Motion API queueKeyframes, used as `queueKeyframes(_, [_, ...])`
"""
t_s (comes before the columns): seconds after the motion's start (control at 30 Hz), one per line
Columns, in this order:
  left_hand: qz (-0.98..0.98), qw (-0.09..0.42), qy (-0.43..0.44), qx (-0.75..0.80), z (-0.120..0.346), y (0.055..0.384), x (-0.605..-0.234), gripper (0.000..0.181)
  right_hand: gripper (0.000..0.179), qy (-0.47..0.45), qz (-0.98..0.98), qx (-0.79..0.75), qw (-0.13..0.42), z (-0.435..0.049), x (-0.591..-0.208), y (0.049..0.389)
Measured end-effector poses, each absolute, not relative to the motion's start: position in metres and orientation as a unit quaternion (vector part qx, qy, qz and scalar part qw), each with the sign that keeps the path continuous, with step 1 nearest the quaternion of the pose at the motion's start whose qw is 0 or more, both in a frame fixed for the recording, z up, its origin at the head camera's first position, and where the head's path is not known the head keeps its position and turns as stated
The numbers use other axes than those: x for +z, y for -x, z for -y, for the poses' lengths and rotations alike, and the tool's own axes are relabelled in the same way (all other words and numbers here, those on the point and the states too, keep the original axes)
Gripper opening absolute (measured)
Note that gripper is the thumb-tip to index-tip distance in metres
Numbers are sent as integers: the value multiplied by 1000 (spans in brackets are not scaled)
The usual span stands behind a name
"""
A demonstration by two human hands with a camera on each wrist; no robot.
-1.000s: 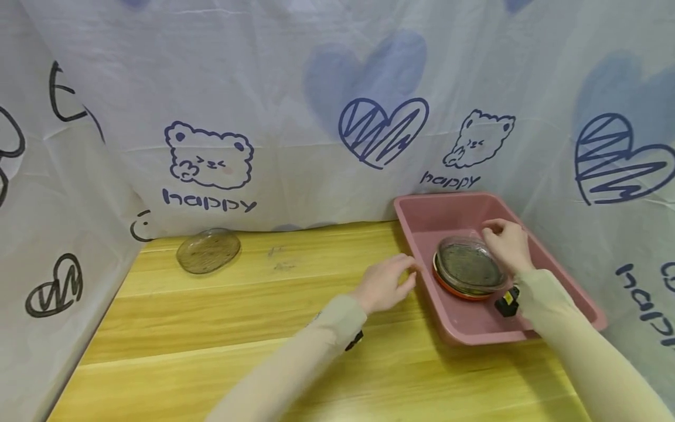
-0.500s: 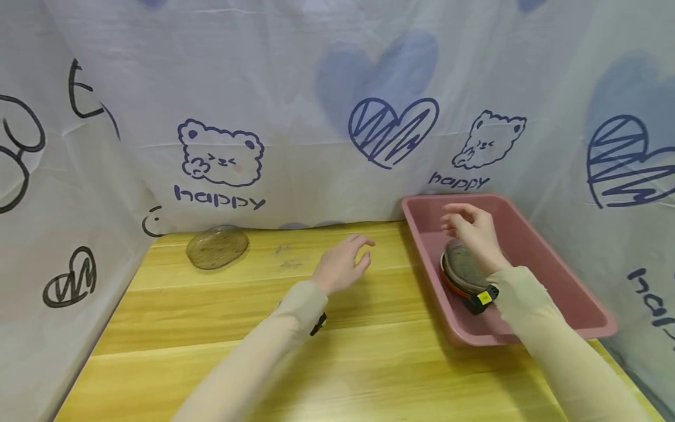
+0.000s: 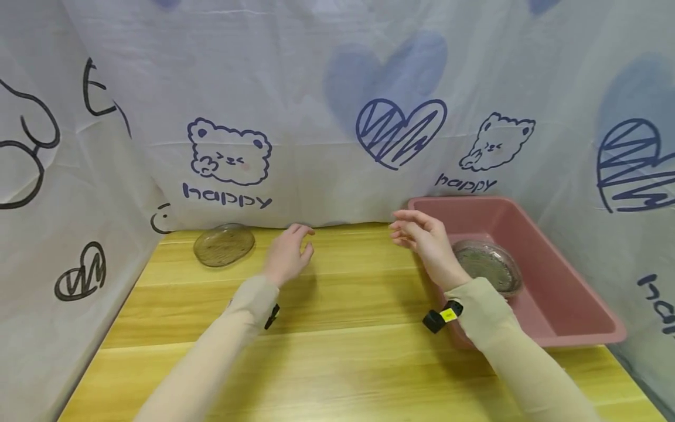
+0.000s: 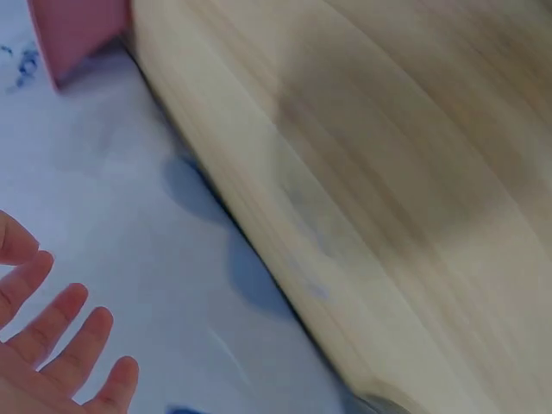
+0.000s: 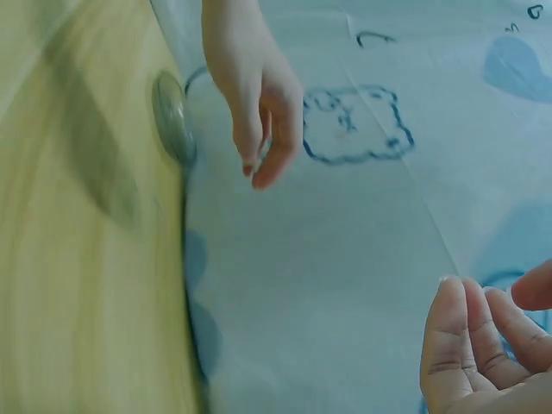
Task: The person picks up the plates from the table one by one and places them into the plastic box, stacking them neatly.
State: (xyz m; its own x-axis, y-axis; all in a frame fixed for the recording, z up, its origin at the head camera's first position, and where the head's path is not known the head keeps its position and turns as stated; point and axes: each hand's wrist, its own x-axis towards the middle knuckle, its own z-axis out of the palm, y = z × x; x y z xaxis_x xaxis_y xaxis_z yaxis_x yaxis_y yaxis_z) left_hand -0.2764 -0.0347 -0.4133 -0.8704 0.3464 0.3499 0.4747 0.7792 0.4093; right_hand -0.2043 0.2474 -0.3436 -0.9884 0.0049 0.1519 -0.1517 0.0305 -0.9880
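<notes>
A clear glass plate [image 3: 224,245] lies at the back left of the wooden table. Just right of it, my left hand [image 3: 286,255] hovers above the table with relaxed fingers and nothing in them; the left wrist view shows the fingers [image 4: 73,345] spread. My right hand [image 3: 429,246] hangs by the left rim of the pink tub [image 3: 566,293], its fingers loosely bent and holding nothing. Inside the tub, a glass plate [image 3: 487,266] lies on top, partly covered by the right hand and wrist; what lies beneath it is hidden. The right wrist view also catches the left hand [image 5: 259,103].
A white cloth [image 3: 316,146] with bears and hearts drawn on it hangs behind and on both sides of the wooden table [image 3: 337,363]. The tub stands at the right, near the cloth. Each wrist wears a black camera strap [image 3: 443,316].
Both hands have moved left: the right one out of the tub, past its left rim, and the left one from beside the tub towards the plate on the table. The view has shifted slightly.
</notes>
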Motion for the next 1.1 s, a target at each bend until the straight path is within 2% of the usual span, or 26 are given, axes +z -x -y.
queueKeyframes(0.17, [951,121,179,-222,70,282,-422,35,31,-40,704,709,10,-222,-359,205])
queueKeyframes(0.37, [969,87,139,-182,104,286,-433,36,37,-4,650,759,-47,-196,-379,210])
queueKeyframes(0.63, [982,51,106,-150,140,290,-448,39,38,49,619,776,-116,-168,-411,211])
queueKeyframes(1.1, [986,-7,91,-136,164,300,-470,42,35,73,594,787,-151,-153,-438,207])
